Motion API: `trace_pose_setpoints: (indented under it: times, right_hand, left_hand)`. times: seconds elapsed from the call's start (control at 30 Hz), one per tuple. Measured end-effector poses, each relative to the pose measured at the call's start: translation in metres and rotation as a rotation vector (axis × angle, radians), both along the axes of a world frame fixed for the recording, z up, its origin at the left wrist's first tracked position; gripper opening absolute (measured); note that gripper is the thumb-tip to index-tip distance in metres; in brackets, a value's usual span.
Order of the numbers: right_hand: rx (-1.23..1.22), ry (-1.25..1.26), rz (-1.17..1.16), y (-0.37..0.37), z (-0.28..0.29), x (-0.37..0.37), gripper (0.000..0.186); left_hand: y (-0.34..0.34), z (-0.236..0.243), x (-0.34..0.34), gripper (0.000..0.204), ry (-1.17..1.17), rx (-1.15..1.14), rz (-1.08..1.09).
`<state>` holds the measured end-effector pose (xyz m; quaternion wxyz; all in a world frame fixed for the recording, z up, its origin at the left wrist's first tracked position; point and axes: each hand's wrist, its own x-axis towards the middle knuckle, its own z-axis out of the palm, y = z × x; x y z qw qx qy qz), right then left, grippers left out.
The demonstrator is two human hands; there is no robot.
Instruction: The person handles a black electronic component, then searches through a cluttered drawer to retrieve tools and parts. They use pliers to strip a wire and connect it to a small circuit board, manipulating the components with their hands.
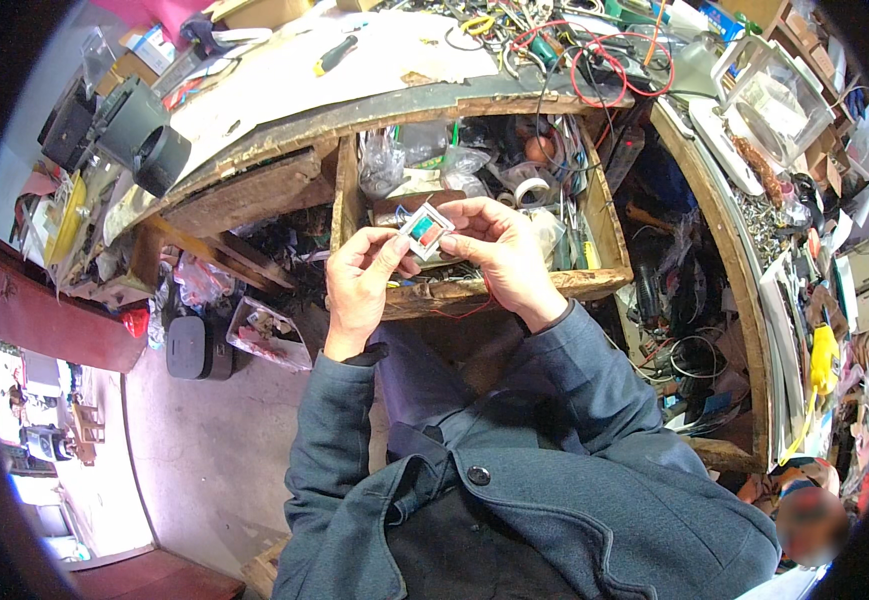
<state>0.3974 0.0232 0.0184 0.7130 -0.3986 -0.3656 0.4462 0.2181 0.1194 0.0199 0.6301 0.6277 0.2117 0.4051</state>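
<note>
Both hands hold a small square piece point(425, 231) with a white frame and green and red faces, tilted above an open wooden drawer point(609, 232). My left hand point(362, 280) pinches its left edge between thumb and fingers. From the other side, my right hand point(499, 252) grips it, thumb below and fingers along the top. A thin red wire point(462, 313) hangs below the right hand; whether it joins the piece I cannot tell. In the drawer lie clear plastic bags point(382, 165), a white tape roll point(531, 192) and other small parts.
On the bench above lie a screwdriver point(335, 55), red and black cables point(594, 75) and many loose tools. A clear plastic box point(776, 100) and a yellow tool point(822, 360) lie at the right. Left are a black bin point(194, 348) and a white box point(269, 333).
</note>
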Motion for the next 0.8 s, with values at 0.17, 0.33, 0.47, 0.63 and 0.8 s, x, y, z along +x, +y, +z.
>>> trace_pose_setpoints:
  times: [0.17, 0.33, 0.47, 0.63, 0.8]
  right_hand:
    - [0.029, -0.046, 0.006, -0.001, 0.003, -0.002, 0.036]
    - [-0.064, -0.027, -0.014, 0.001, 0.005, -0.005, 0.023]
    - [-0.122, 0.050, 0.008, 0.003, 0.009, -0.002, 0.015]
    - [-0.149, 0.051, 0.084, 0.003, 0.010, 0.000, 0.016]
    - [-0.114, 0.028, 0.068, 0.004, 0.006, 0.002, 0.026]
  left_hand:
    - [-0.001, 0.001, 0.003, 0.019, 0.010, -0.003, 0.016]
    - [0.004, -0.004, 0.002, 0.024, 0.008, 0.015, 0.041]
    - [-0.001, -0.001, 0.009, 0.025, 0.005, 0.090, 0.215]
    - [-0.002, 0.002, 0.006, 0.024, 0.027, 0.024, 0.010]
    - [-0.002, 0.003, 0.007, 0.022, -0.001, -0.002, 0.050]
